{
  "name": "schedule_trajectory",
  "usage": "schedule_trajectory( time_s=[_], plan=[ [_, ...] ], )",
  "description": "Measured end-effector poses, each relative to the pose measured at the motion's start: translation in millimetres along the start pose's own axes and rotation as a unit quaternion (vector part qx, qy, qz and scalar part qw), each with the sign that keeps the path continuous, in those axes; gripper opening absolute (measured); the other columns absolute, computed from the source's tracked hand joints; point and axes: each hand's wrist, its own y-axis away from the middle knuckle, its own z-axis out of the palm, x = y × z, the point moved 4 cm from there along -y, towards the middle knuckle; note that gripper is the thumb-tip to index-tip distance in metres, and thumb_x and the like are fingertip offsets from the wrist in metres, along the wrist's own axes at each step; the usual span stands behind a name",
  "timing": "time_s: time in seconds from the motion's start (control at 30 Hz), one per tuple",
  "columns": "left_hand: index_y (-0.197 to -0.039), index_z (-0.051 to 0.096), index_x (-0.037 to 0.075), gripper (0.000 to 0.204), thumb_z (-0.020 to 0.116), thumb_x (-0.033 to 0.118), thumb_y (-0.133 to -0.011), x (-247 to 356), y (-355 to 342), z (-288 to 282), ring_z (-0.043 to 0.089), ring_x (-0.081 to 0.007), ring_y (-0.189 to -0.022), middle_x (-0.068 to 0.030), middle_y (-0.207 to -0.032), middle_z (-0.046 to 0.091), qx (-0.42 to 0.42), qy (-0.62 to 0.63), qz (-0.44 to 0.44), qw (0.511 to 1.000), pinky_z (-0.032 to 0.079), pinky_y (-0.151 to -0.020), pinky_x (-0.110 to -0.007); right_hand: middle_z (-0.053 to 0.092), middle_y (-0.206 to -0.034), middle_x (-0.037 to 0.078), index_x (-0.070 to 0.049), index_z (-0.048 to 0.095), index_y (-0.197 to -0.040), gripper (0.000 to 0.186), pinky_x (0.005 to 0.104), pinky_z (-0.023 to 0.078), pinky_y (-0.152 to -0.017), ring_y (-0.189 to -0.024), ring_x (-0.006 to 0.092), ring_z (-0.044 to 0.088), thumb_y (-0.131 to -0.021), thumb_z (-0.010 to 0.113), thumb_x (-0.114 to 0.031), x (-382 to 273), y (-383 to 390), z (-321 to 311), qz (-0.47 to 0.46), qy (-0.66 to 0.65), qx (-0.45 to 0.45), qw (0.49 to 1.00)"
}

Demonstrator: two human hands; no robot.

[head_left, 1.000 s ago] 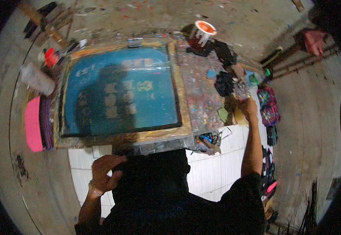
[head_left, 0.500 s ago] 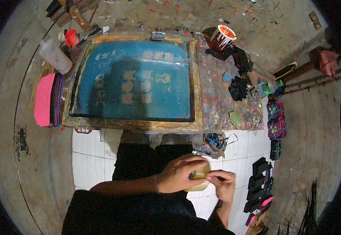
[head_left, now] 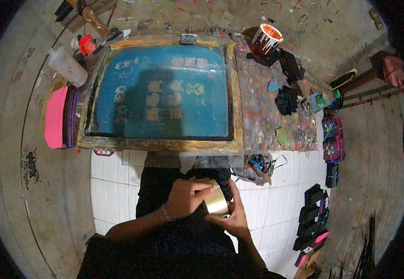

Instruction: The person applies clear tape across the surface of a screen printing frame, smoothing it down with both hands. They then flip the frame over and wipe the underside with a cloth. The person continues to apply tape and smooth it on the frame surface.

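Observation:
Low over my lap, both hands are on a roll of tan tape (head_left: 217, 203). My left hand (head_left: 185, 197) has its thumb and index finger pinched at the roll's upper face. My right hand (head_left: 231, 215) cradles it from the right, with fingers along the far side and thumb underneath. Beyond them a wood-framed blue screen (head_left: 205, 111), with pale small shapes on it, lies on a paint-spattered table (head_left: 262, 130), a clear plastic sheet (head_left: 183, 160) hanging at its near edge.
Pink and dark panels (head_left: 59, 116) and a translucent bottle (head_left: 67, 66) are left of the screen; a dripped paint can (head_left: 267, 42) and black rags (head_left: 285, 100) right. A tangled bag (head_left: 255, 169) lies below the table, bundled fabric pieces (head_left: 333, 139) along the right.
My right hand has come from the table's right side down to my lap with the tape. My left hand has joined it, and both have since turned the roll slightly and shifted leftward.

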Motion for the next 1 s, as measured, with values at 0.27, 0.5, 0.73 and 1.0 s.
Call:
schedule_trajectory(
  time_s=[0.27,0.5,0.73,1.0],
  plan=[
    [-0.096,0.076,0.005,0.013,0.069,0.008,-0.086,58.6,29.0,-146.2,0.067,-0.0237,-0.100,-0.0144,-0.105,0.071,0.253,0.121,0.153,0.948,0.051,-0.088,-0.034,0.066,-0.120,0.017,-0.017,0.033,-0.149,0.093,0.0375,0.052,-0.094,-0.109,0.0225,0.064,-0.073,0.086,-0.020,14.9,-11.1,-22.7,0.095,0.199,-0.100,0.970],
    [-0.099,0.074,-0.002,0.028,0.073,-0.009,-0.071,48.9,49.5,-200.9,0.063,-0.0153,-0.077,-0.0106,-0.085,0.069,0.361,0.123,0.127,0.916,0.051,-0.064,-0.024,0.073,-0.102,0.006,-0.009,0.071,-0.112,0.031,0.0273,0.053,-0.084,-0.093,0.0115,0.067,-0.081,0.078,-0.010,3.3,-28.9,-32.0,0.003,0.135,-0.183,0.974],
    [-0.121,0.058,-0.001,0.040,0.072,0.013,-0.086,-29.9,128.8,-254.2,0.060,-0.0170,-0.083,-0.0076,-0.098,0.065,0.443,0.176,0.101,0.873,0.054,-0.072,-0.033,0.074,-0.085,0.008,-0.010,0.075,-0.098,0.026,0.0288,0.056,-0.069,-0.074,0.0204,0.073,-0.075,0.084,-0.015,-117.0,-21.2,-46.8,-0.157,0.255,-0.151,0.942],
    [-0.101,0.051,0.002,0.016,0.049,0.018,-0.100,-20.5,206.3,-281.2,0.042,-0.0149,-0.073,-0.0057,-0.086,0.051,0.388,0.463,0.249,0.758,0.037,-0.067,-0.030,0.071,-0.076,0.000,-0.021,0.074,-0.101,0.025,0.0317,0.053,-0.054,-0.061,0.0154,0.068,-0.078,0.078,-0.030,-180.4,4.9,-54.0,-0.344,0.389,-0.230,0.823]
  ],
)
